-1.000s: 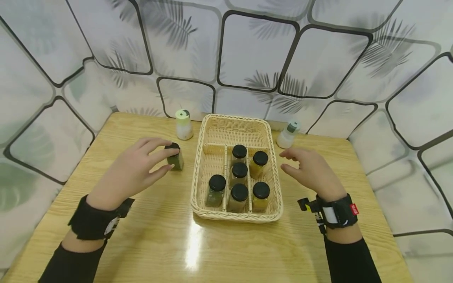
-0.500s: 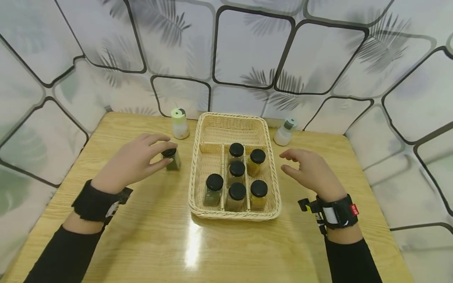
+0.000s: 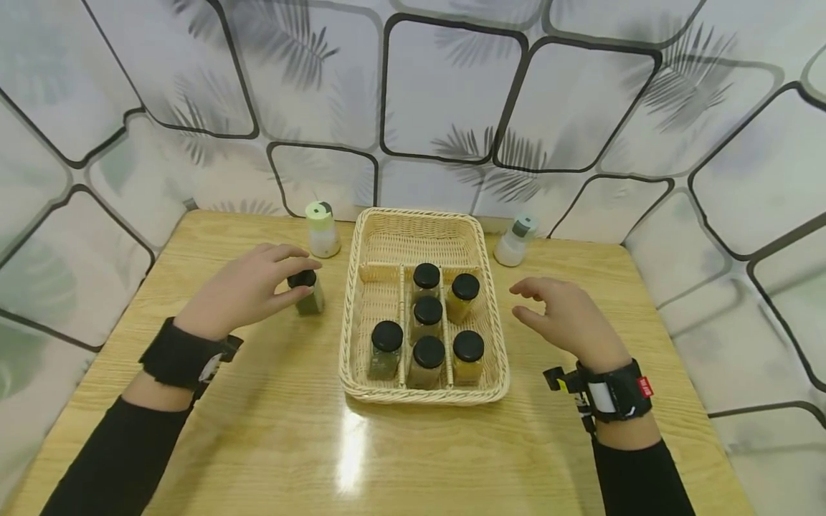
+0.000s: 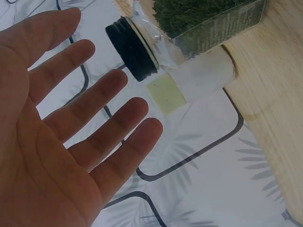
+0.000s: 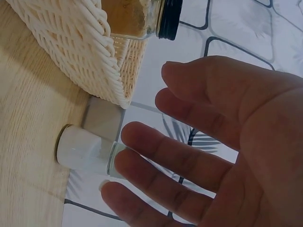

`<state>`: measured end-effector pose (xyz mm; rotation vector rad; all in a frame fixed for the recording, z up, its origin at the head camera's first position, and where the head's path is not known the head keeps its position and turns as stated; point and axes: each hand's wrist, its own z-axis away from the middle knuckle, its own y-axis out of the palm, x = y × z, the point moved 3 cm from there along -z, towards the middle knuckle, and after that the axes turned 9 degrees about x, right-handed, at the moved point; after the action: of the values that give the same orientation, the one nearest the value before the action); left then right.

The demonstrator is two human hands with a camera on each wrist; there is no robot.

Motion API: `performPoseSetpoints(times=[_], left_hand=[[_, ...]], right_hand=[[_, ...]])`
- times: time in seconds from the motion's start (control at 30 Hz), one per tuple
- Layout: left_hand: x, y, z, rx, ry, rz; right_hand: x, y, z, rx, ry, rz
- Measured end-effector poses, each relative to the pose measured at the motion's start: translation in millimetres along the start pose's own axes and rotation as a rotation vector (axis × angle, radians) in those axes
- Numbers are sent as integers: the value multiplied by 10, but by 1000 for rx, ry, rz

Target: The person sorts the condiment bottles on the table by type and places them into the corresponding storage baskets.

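Note:
In the head view, a jar of dried green herbs [image 3: 312, 297] with a black lid stands on the table left of the wicker basket [image 3: 347, 351]. My left hand [image 3: 248, 290] hovers at its lid, fingers relaxed and spread; the left wrist view shows a gap between the fingertips and the black lid [image 4: 130, 48]. To the right of the basket, my right hand [image 3: 574, 319] is held in the air, fingers loosely bent and holding nothing. Inside the basket are several black-lidded jars: one of green herbs [image 3: 385, 355], brownish ones [image 3: 426, 362] in the middle, and yellow ones [image 3: 467, 358] at right.
A white shaker with a pale green top [image 3: 323, 229] stands behind the herb jar. Another white shaker with a grey-green top [image 3: 515, 241] is at the basket's back right. A patterned cloth [image 3: 452, 93] rises behind the wooden table [image 3: 277, 444].
The head view has turned slightly right, so the basket and jars sit further left in it. My left hand has shifted slightly right over the herb jar's lid. My right hand stays nearly still.

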<state>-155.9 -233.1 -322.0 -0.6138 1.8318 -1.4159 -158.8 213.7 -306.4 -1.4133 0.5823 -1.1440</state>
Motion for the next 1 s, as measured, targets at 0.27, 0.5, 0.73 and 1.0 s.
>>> performPoseSetpoints(times=[0.27, 0.5, 0.73, 1.0], left_hand=[[64, 89, -47, 45, -18, 12], [106, 156, -79, 57, -27, 22], [115, 202, -86, 55, 15, 27], [136, 232, -108, 76, -4, 47]], right_hand=[[-40, -1, 9, 1, 7, -2], [-76, 33, 23, 3, 10, -16], [-87, 44, 28, 8, 15, -21], [-104, 62, 15, 14, 17, -18]])
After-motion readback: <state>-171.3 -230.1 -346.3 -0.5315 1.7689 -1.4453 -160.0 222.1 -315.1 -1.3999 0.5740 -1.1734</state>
